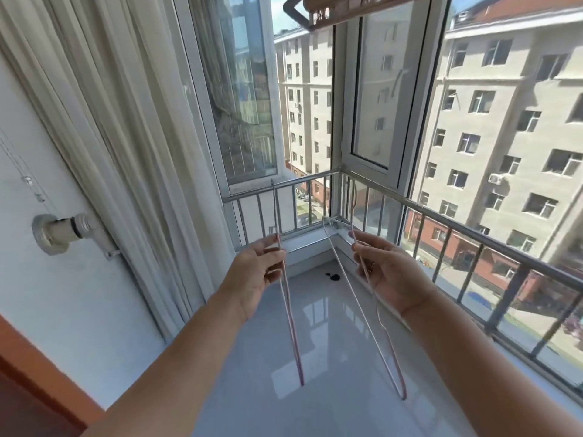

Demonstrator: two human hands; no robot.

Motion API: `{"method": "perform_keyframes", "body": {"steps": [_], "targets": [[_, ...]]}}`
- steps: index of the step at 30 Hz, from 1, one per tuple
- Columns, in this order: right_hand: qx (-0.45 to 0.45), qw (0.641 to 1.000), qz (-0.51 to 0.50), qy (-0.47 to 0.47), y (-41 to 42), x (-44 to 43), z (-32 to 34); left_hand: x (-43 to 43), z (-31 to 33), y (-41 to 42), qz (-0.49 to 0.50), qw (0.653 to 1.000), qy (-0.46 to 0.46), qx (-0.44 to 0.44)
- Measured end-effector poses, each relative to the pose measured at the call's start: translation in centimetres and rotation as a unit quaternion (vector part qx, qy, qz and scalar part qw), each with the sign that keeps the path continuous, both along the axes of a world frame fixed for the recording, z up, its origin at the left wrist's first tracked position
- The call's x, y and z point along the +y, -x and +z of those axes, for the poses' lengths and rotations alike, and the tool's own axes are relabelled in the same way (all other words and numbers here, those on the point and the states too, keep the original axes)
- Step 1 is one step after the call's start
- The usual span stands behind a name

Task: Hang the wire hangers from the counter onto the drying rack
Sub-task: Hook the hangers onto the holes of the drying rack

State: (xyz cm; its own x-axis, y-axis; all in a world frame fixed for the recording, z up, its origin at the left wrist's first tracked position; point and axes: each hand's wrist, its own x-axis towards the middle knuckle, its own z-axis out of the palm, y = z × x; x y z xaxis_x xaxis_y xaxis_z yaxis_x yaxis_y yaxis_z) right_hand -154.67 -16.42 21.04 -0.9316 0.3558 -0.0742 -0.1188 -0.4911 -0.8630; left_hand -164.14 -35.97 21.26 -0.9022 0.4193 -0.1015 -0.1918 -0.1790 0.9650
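Two thin wire hangers are held up in the middle of the frame, one in each hand, above a glossy pale desk (318, 357) whose polished top mirrors the window frames. The left hand (252, 275) has its grip pinched narrow, thumb and fingertips closed on the left hanger (291, 320), a slim pinkish wire seen nearly edge-on, so it reads as a long narrow loop running from a straight tip near the railing down to a rounded bend at lower centre. The right hand (391, 275) closes its grip on the right hanger (362, 310), a pale wire turning pink toward its lower bend, with its curved hook rising above the fingers toward the railing; a thin ring shows on one finger. The two hangers are apart and neither touches the desk. At the top centre of the frame hangs the drying rack (340, 9), a bronze-coloured metal bar with a perforated strip and an angled grey bracket, well above both hands. A steel railing (441, 225) of round tubes with slim upright bars runs along the far edges of the desk in front of white-framed windows. A cream pleated curtain (120, 127) falls along the left side, beside a grey round wall fitting (60, 233). A small dark object (426, 276) lies on the desk between the hands, too small to identify. Beige apartment blocks fill the view outside.
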Motion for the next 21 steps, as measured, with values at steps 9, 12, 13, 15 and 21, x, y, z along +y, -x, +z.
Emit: {"method": "perform_keyframes", "body": {"steps": [9, 12, 13, 15, 21], "targets": [[0.013, 0.999, 0.018, -0.029, 17.0, 2.9, 2.7, 3.1, 2.0, 16.5, 0.002, 1.000, -0.027, 0.005], [0.024, 0.999, 0.017, -0.041, 22.0, 3.8, 4.6, 4.0, 3.5, 21.7, 0.003, 0.999, -0.038, 0.010], [0.029, 0.998, 0.016, -0.046, 23.6, 4.1, 5.2, 4.3, 4.1, 23.4, -0.003, 0.999, -0.040, 0.014], [0.041, 0.997, 0.009, -0.059, 26.9, 4.7, 6.5, 5.0, 5.5, 27.0, -0.019, 0.999, -0.037, 0.025], [0.076, 0.992, -0.057, -0.082, 35.9, 6.7, 10.1, 8.3, 10.3, 37.6, -0.089, 0.994, -0.033, 0.055]]}}
